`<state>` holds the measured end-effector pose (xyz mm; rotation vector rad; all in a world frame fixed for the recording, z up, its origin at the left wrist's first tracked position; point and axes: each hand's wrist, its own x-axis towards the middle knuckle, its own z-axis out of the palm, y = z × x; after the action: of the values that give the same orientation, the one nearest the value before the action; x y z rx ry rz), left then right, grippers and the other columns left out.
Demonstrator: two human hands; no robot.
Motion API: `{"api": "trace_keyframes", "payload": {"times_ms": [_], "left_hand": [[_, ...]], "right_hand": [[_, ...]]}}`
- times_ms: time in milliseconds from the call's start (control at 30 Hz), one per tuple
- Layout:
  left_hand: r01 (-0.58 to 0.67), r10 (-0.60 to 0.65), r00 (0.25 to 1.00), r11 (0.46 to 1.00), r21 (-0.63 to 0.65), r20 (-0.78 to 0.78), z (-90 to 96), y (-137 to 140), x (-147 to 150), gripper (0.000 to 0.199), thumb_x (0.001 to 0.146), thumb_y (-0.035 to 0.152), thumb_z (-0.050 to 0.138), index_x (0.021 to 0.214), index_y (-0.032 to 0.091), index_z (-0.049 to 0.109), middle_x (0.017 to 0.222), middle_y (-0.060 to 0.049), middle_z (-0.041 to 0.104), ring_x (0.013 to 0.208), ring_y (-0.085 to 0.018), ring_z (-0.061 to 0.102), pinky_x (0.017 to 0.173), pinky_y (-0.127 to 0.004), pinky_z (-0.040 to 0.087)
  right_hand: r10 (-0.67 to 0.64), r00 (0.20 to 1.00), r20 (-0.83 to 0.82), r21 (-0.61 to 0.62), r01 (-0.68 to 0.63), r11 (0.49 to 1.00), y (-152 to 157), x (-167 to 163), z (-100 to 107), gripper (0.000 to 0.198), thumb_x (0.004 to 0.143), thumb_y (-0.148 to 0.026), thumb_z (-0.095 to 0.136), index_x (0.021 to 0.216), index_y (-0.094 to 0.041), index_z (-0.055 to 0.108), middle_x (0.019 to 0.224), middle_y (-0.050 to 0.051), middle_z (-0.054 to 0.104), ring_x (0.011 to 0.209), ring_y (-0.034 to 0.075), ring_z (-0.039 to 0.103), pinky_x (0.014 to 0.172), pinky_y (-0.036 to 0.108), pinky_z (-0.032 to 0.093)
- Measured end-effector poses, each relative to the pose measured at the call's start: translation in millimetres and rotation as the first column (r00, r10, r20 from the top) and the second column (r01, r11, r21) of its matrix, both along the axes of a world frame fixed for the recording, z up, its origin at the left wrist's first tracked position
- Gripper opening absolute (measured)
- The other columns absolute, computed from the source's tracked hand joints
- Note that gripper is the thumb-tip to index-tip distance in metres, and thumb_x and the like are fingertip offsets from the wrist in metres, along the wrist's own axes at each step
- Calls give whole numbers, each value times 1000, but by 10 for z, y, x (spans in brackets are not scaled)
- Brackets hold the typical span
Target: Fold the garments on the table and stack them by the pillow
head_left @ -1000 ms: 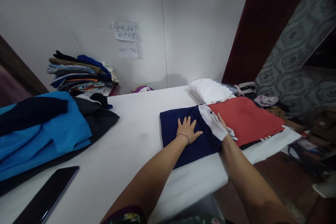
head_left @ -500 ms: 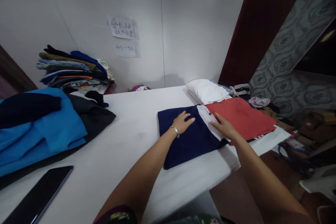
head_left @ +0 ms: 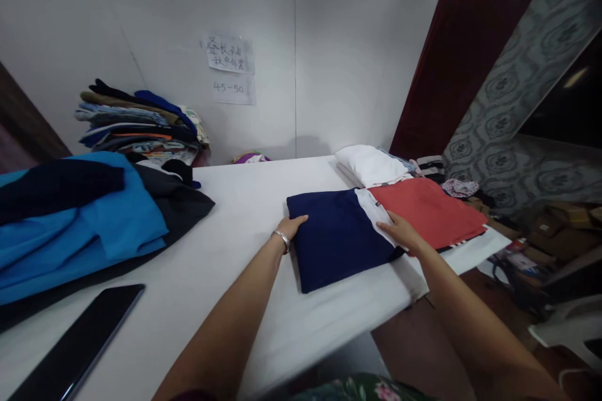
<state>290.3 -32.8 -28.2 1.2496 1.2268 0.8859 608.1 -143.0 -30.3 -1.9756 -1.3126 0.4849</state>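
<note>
Navy garment (head_left: 336,241) lies between left hand (head_left: 290,226) and right hand (head_left: 404,232) — both pinching its edges.

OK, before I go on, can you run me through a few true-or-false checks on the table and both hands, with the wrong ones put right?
1. The left hand is at the left edge of the folded navy garment. True.
2. The right hand is on the bright blue clothing. False: it is at the white end of the navy garment.
3. The lower paper on the wall reads 45-50. True.
4. The phone lies on the red garment. False: it lies on the white table, at the lower left of the picture.
5. The bracelet is worn on the left arm. True.
</note>
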Motion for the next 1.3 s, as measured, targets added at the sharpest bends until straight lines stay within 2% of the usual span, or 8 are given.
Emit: {"api": "trace_keyframes", "payload": {"times_ms": [100,233,433,633,800,900,1100,1300], "left_hand": [[-1,5,996,999,-43,86,208,54,-146,22,66,30,75,80,17,66,73,-6,73,75,-24,70,69,-33,58],[-32,43,986,997,-68,159,417,149,-709,31,61,29,77,86,14,64,71,-7,72,64,-23,69,63,-34,58],[-190,182,981,971,-146,-64,73,9,-1369,29,60,28,77,81,15,62,65,-7,70,59,-23,68,57,-33,56],[-241,230,948,970,-28,-219,-152,-12,-1357,32,65,34,74,88,15,62,77,-8,72,73,-25,70,66,-33,55],[-274,272,898,961,46,-347,-140,-2,-1362,34,69,40,71,91,16,64,92,-11,73,90,-27,68,80,-35,52],[-261,268,881,963,71,-389,-157,-10,-1377,36,70,42,69,93,16,64,98,-12,72,95,-28,67,84,-36,51],[-255,264,899,964,70,-349,-227,8,-1380,43,67,44,71,98,16,64,98,-11,72,93,-27,68,80,-34,51],[-247,261,869,965,87,-420,-247,7,-1363,53,67,49,70,109,17,62,99,-10,72,88,-26,68,75,-32,51]], "right_hand": [[94,951,-293,93,-70,993,12,-161,116,58,74,-41,63,127,-19,55,124,10,63,111,28,60,96,43,46],[109,917,-383,145,-57,988,-3,-615,13,67,72,-41,66,134,-20,50,125,11,62,117,27,57,98,42,45],[209,941,-265,59,-200,978,-89,-1101,-365,69,75,-45,63,138,-23,46,129,7,59,120,26,54,102,41,42],[204,977,63,89,-209,974,185,-964,-82,59,79,-49,58,131,-22,53,126,9,61,102,25,62,86,37,48],[128,977,172,64,-141,988,825,-1100,127,42,85,-52,47,83,-16,69,89,11,71,85,23,63,77,32,45],[114,980,161,28,-120,992,1119,-1188,94,44,81,-55,51,62,-17,62,68,9,66,72,24,62,67,31,43],[63,990,124,121,-78,990,1239,-1114,-131,32,82,-43,45,83,-18,65,82,5,69,79,19,60,69,27,43],[86,992,88,54,-91,994,1216,-1005,-356,25,75,-39,53,75,-17,66,70,2,67,67,17,60,63,26,44]]}}
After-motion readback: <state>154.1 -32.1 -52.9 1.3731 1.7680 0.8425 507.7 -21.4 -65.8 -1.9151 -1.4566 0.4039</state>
